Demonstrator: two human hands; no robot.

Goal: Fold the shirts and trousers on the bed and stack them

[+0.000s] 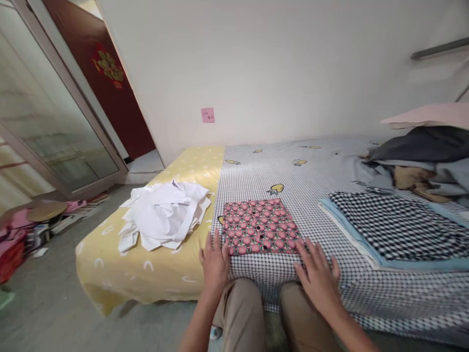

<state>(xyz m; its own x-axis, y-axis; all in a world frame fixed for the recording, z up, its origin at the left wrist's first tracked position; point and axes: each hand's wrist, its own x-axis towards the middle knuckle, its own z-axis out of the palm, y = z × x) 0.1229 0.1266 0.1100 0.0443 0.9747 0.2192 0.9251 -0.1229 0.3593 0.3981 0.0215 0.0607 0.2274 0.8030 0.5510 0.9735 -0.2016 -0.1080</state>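
A folded garment (244, 227) in a pink and red flower print, with a row of dark buttons, lies flat on the bed in front of my knees. My left hand (215, 261) rests by its near left corner, fingers stretched out. At its near right corner is my right hand (318, 271), fingers spread and the fingertips at the cloth's edge. Neither hand grips anything. Left of the flowered garment sits a loose, crumpled heap of white clothing (164, 212) on the yellow bedspread (106, 256).
Black-and-white checked cloth (399, 225) lies folded on light blue and white pieces to the right. Behind it rises a pile of grey, brown and pink clothes (421, 146). A wall (278, 73) with a pink note (207, 115) backs the bed; assorted things (32, 220) lie on the floor at left.
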